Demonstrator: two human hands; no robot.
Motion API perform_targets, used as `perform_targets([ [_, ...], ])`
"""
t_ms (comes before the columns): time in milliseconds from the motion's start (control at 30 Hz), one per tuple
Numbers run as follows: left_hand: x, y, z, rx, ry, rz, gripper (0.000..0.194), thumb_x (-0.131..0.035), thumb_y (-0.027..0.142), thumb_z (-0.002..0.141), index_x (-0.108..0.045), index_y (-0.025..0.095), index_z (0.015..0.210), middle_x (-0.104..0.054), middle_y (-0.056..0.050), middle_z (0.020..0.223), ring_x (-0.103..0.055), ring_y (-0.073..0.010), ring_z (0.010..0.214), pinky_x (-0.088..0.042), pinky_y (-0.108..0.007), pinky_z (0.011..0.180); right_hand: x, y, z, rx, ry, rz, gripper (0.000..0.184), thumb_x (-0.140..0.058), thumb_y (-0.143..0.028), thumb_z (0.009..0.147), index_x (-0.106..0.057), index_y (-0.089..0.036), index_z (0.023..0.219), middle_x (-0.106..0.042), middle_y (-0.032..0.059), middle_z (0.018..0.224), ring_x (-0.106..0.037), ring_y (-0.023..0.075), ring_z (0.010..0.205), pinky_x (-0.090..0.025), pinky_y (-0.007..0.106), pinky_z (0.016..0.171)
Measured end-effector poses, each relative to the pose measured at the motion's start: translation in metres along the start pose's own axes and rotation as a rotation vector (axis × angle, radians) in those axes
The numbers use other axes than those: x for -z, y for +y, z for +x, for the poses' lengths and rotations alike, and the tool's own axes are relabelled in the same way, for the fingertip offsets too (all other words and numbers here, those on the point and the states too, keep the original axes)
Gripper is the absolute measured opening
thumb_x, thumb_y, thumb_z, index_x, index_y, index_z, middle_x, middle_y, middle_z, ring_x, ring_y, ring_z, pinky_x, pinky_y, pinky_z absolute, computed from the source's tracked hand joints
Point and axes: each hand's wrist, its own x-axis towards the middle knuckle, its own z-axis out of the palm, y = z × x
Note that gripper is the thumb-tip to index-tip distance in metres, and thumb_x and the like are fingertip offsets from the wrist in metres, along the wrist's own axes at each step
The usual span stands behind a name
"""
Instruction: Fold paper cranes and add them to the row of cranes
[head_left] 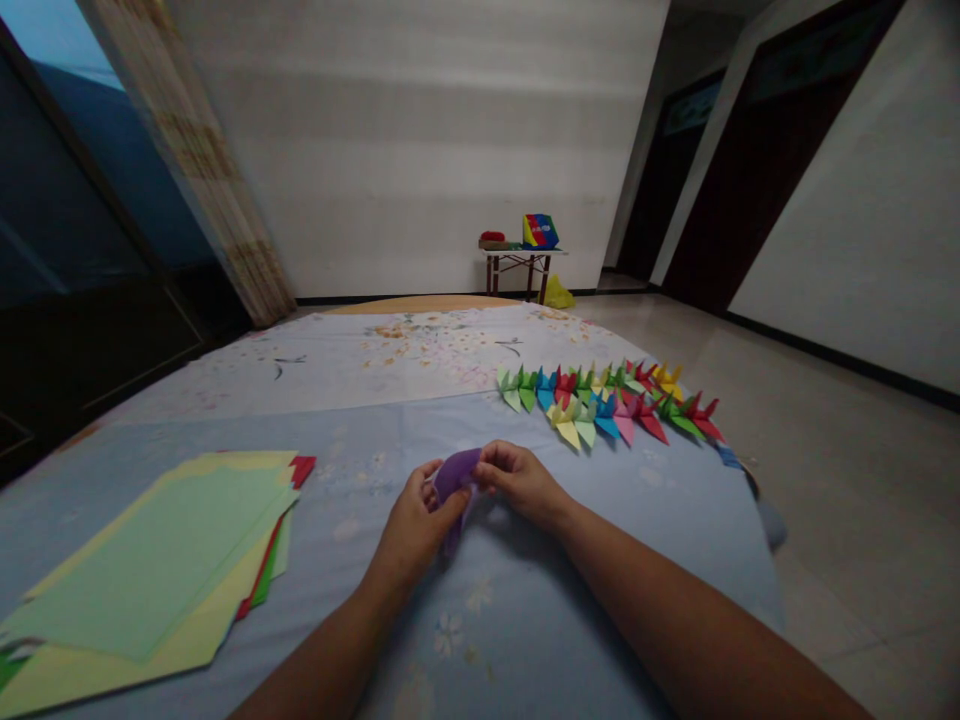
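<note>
A piece of folded purple paper (456, 474) is held up between my two hands, just above the blue floral tablecloth. My left hand (426, 508) is closed on its left and lower side, the thumb pressed across the front. At the upper right edge, my right hand (519, 480) pinches the same paper between thumb and fingertips. Part of the paper is curved and a narrower end hangs below the left thumb. Its exact folded shape is partly hidden by the fingers.
Colourful folded paper cranes (604, 420) stand in rows at the right of the round table. A stack of coloured paper sheets (165, 550) lies at the left. By the far wall, a small table (525, 252) bears a multicoloured box (541, 232). A yellow bag (558, 293) sits beneath it.
</note>
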Motion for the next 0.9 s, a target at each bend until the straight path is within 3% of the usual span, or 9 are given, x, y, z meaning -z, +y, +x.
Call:
perform_targets([
  [133,0.001,-0.006,0.002,0.044,-0.048,-0.018,0.051,-0.065,0.033,0.067,-0.045,0.014,0.110,-0.068,-0.004,0.074,-0.065,-0.0176,0.063,-0.047,-0.026,0.055,-0.001,0.000,0.001,0.003,0.016,0.012,0.037,-0.069,-0.048,0.063,-0.053,-0.016,0.073,-0.054,-0.0036,0.060,-0.048,0.0076,0.052,-0.039,0.021,0.053],
  [367,0.003,-0.005,-0.001,-0.008,-0.065,-0.009,0.052,-0.064,0.029,0.068,-0.042,0.015,0.112,-0.068,0.000,0.069,-0.062,-0.0141,0.056,-0.044,-0.023,0.052,-0.005,0.001,-0.001,0.058,-0.004,-0.004,0.033,-0.065,-0.044,0.070,-0.053,-0.016,0.083,-0.054,-0.0036,0.066,-0.048,0.0069,0.056,-0.039,0.021,0.056],
  [567,0.001,0.001,-0.004,-0.029,-0.082,0.021,0.051,-0.063,0.028,0.066,-0.045,0.014,0.112,-0.070,-0.003,0.075,-0.064,-0.0170,0.063,-0.045,-0.025,0.056,-0.002,-0.001,0.000,0.048,-0.049,0.039,0.033,-0.070,-0.038,0.066,-0.056,-0.015,0.085,-0.059,-0.0009,0.074,-0.054,0.0092,0.065,-0.040,0.022,0.062],
  [800,0.000,0.004,-0.007,0.002,-0.135,0.014,0.057,-0.064,0.031,0.067,-0.044,0.014,0.118,-0.070,-0.009,0.093,-0.066,-0.0193,0.069,-0.047,-0.026,0.058,0.000,-0.002,0.002,-0.042,0.052,0.067,0.032,-0.073,-0.040,0.061,-0.055,-0.014,0.072,-0.056,-0.0037,0.062,-0.047,0.0067,0.053,-0.038,0.020,0.053],
  [900,-0.001,0.005,-0.009,0.015,-0.173,-0.015,0.053,-0.063,0.031,0.068,-0.046,0.014,0.115,-0.070,-0.008,0.090,-0.065,-0.0185,0.066,-0.046,-0.026,0.057,0.000,-0.006,0.001,-0.047,0.067,0.051,0.033,-0.071,-0.042,0.062,-0.055,-0.014,0.070,-0.055,-0.0038,0.061,-0.047,0.0067,0.052,-0.038,0.021,0.052],
])
